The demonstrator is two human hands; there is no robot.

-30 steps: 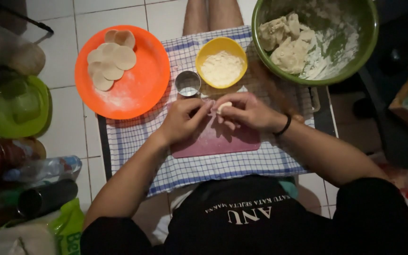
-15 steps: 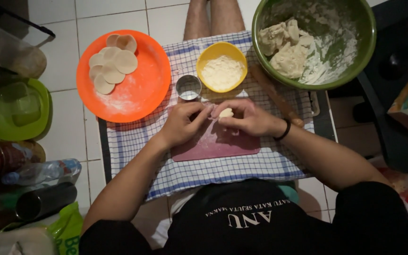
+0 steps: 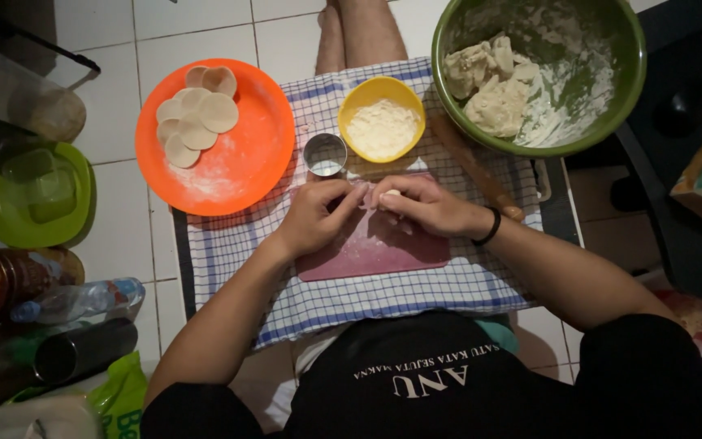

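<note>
My left hand [image 3: 315,216] and my right hand [image 3: 418,205] meet over a pink cutting board [image 3: 375,250], fingers pinched together on a small pale piece of dough [image 3: 389,195]. The dough is mostly hidden by my fingers. The board lies on a blue-checked cloth [image 3: 343,297]. Just beyond my hands stand a small round metal cutter [image 3: 324,154] and a yellow bowl of flour [image 3: 382,119].
An orange plate [image 3: 245,162] with several round dough discs [image 3: 195,122] sits at the left. A big green bowl [image 3: 611,89] with dough lumps is at the upper right, a wooden rolling pin [image 3: 473,167] beside it. Green plate, bottles and jars crowd the left floor.
Both hands have kept working the dough piece above the board, shifting slightly; the view has drifted a little. Nothing else moved.
</note>
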